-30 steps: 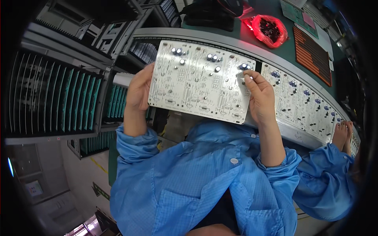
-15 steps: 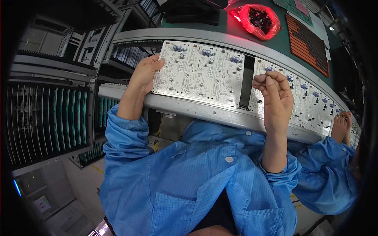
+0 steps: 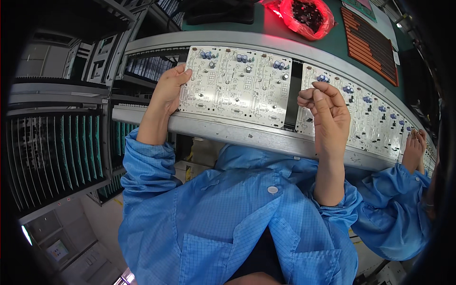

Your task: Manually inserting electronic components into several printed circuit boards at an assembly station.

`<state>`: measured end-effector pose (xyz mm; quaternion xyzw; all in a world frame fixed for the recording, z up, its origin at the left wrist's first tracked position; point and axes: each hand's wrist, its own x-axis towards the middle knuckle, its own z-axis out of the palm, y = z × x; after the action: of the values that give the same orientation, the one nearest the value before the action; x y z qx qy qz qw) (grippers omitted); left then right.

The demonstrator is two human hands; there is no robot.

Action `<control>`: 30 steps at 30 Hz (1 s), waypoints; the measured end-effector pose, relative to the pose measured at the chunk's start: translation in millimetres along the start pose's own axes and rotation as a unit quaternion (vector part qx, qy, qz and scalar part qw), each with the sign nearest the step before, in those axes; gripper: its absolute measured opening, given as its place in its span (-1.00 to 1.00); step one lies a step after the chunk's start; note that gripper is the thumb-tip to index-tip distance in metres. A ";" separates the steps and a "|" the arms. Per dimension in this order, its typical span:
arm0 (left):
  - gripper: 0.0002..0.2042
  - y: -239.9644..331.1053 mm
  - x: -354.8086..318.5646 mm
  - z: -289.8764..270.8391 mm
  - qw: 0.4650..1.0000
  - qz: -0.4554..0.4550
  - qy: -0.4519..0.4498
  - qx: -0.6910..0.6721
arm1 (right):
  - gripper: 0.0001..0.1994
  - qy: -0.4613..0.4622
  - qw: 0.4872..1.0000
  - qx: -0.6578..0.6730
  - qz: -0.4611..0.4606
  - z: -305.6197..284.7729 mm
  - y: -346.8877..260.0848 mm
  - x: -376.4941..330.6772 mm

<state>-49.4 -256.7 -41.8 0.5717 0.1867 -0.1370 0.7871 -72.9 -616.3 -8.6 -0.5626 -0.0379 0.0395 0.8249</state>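
Clasping, with left hand (image 3: pixel 168 90), the left edge of a thin white rectangular circuit board (image 3: pixel 232 88); bearing fine dark print, too small to read, plus blue and black cylindrical parts; lying toward the left end of a grey metal track (image 3: pixel 209 124), between far and near edges; holding right hand (image 3: pixel 330 114) curled, thumb against finger, over the left end of a second white board (image 3: pixel 361 116); can't tell if pinching a part; showing a dark open slot (image 3: pixel 293 90) between boards; beyond the far edge, crinkled red plastic bag (image 3: pixel 311 34)
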 end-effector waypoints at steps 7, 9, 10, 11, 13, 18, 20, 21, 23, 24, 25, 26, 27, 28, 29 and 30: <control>-0.68 -3.0 2.2 12.2 1.000 0.000 -0.014 0.016 | -0.73 0.007 1.000 0.002 0.013 -2.2 -2.6 1.8; -0.67 -3.0 2.4 10.0 1.000 -0.001 -0.022 0.013 | -0.73 -0.018 1.000 0.000 0.017 1.4 -6.8 2.7; -0.67 -3.1 2.5 10.3 1.000 -0.002 -0.025 0.012 | -0.72 -0.031 0.999 0.000 0.019 2.5 -8.6 2.9; -0.67 -2.8 1.9 12.3 1.000 -0.003 -0.027 0.013 | -0.72 -0.028 0.999 -0.001 0.019 2.6 -10.1 2.8; -0.67 -1.5 -1.1 16.9 0.999 -0.013 -0.025 0.045 | -0.72 -0.042 0.998 -0.035 0.015 3.1 -10.7 1.4; -0.67 9.2 -5.0 25.3 0.992 -0.047 -0.002 0.119 | -0.74 -0.043 0.994 -0.098 0.015 5.5 -15.6 -0.4; -0.66 10.4 -3.5 20.7 0.989 -0.047 -0.008 0.139 | -0.75 -0.041 0.993 -0.109 0.014 5.7 -14.5 0.5; -0.65 11.4 -2.7 17.0 0.986 -0.045 -0.014 0.159 | -0.76 -0.040 0.992 -0.122 0.011 5.7 -13.6 1.2; -0.64 15.4 -2.9 15.1 0.982 -0.046 -0.022 0.180 | -0.77 -0.036 0.991 -0.132 0.010 3.9 -11.6 2.4; -0.65 17.5 -5.8 14.3 0.968 -0.011 0.000 0.249 | -0.77 -0.037 0.988 -0.149 -0.003 2.8 -10.4 3.2; -0.67 19.5 -9.3 13.5 0.948 0.024 0.022 0.317 | -0.78 -0.038 0.985 -0.165 -0.016 1.9 -9.5 4.1; -0.68 22.1 -12.9 14.7 0.921 0.060 0.043 0.382 | -0.79 -0.039 0.982 -0.181 -0.028 1.2 -9.1 5.1; -0.68 27.6 -18.4 20.1 0.921 0.059 0.044 0.383 | -0.79 -0.039 0.982 -0.180 -0.028 1.3 -8.9 5.9; -0.71 36.7 -25.6 28.5 0.887 0.074 0.061 0.453 | -0.79 -0.037 0.979 -0.197 -0.031 1.5 -9.3 6.6; -0.74 47.8 -34.4 39.7 0.846 0.088 0.081 0.519 | -0.79 -0.037 0.976 -0.213 -0.034 2.0 -9.8 6.9; -0.76 58.0 -37.8 51.6 0.801 0.103 0.096 0.581 | -0.79 -0.034 0.972 -0.231 -0.038 2.0 -10.6 7.0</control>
<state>-51.2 -287.8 38.7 0.9481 0.0869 -0.0821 0.2945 -66.0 -617.6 2.1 -0.7347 -0.0953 0.0179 0.6714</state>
